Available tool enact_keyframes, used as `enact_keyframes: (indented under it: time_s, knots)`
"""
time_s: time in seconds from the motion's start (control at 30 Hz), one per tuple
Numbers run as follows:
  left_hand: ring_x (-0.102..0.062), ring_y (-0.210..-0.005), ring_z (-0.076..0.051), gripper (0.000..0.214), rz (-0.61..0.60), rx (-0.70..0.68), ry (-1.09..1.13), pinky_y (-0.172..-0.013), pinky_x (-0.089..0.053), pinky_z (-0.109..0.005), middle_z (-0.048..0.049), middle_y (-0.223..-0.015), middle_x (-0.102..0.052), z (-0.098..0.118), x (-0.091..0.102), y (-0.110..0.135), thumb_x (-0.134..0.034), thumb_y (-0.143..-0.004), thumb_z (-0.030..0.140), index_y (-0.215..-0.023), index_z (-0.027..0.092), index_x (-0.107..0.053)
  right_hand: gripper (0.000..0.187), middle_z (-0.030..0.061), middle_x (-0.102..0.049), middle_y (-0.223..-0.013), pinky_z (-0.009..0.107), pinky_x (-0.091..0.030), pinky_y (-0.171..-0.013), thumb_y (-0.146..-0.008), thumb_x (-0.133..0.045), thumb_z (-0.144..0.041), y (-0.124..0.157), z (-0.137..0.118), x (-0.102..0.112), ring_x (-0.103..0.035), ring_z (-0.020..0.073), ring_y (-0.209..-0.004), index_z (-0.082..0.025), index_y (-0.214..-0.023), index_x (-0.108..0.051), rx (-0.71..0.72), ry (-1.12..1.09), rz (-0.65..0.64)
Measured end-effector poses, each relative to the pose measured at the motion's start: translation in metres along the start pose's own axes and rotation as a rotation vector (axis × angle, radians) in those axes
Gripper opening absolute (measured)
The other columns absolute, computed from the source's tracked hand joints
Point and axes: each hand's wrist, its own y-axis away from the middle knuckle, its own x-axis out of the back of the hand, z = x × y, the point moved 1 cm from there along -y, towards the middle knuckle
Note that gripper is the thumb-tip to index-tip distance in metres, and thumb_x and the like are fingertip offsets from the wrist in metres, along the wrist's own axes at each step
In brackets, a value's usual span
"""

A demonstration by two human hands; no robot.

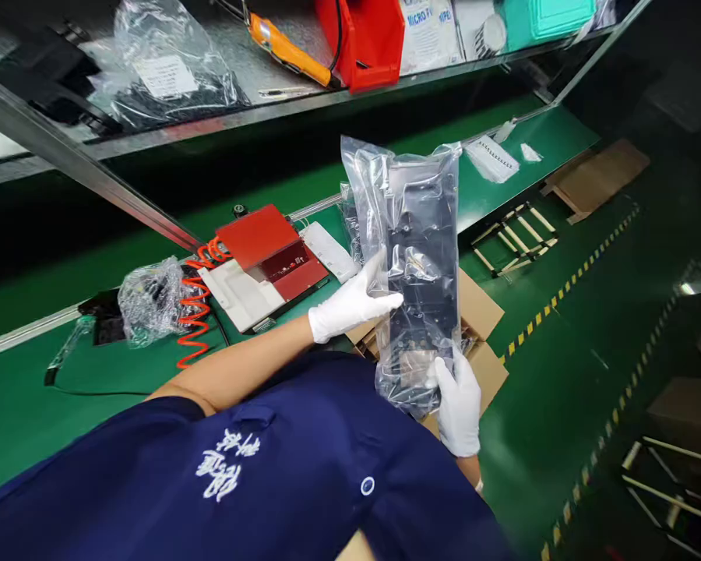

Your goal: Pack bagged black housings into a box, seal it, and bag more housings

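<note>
A long black panel (pixel 424 234) with holes and raised edges lies inside a clear plastic bag (pixel 365 175). I hold it up over an open cardboard box (pixel 484 374). My left hand (pixel 356 301), in a white glove, grips the bag's left edge, with a finger across the front and the thumb raised. My right hand (pixel 459 401), also gloved in white, is closed on the lower right corner, its thumb on the front. The fingers behind the bag are hidden. Much of the box's inside is covered by the bag.
On the green bench are a red and white device (pixel 272 269), an orange coiled hose (pixel 195 312) and a bubble-wrapped item (pixel 152 300). The shelf above holds an orange electric screwdriver (pixel 289 51), a red bin (pixel 365 43) and a bagged item (pixel 169 70). A rack frame (pixel 517 238) stands on the floor.
</note>
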Motion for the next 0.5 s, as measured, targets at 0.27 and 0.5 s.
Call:
enact_keyframes:
  time_s: [0.27,0.5]
  knots:
    - [-0.067,-0.108,-0.026,0.102,-0.197,0.084,0.065,-0.100,-0.052,-0.044,-0.0109,-0.120,-0.070,-0.006,-0.018,0.023,-0.075,-0.077,0.042,-0.160,0.020,-0.021,0.072,0.0105,-0.065,-0.125,0.033,-0.050,-0.095,-0.076,-0.061,-0.057,0.001,-0.019,0.001,-0.059,0.0227,-0.114,-0.011,-0.130,-0.064,0.062,0.018,0.048]
    - [-0.058,-0.126,-0.033,0.098,-0.040,-0.052,0.330,-0.111,-0.043,-0.051,-0.0158,-0.141,-0.058,0.013,0.021,-0.002,-0.062,-0.083,0.069,-0.160,0.022,-0.023,0.072,0.0090,-0.069,-0.113,0.036,-0.052,-0.094,-0.071,-0.065,-0.062,0.005,-0.001,0.000,-0.064,0.0244,-0.103,-0.013,-0.124,-0.066,-0.010,-0.025,0.064]
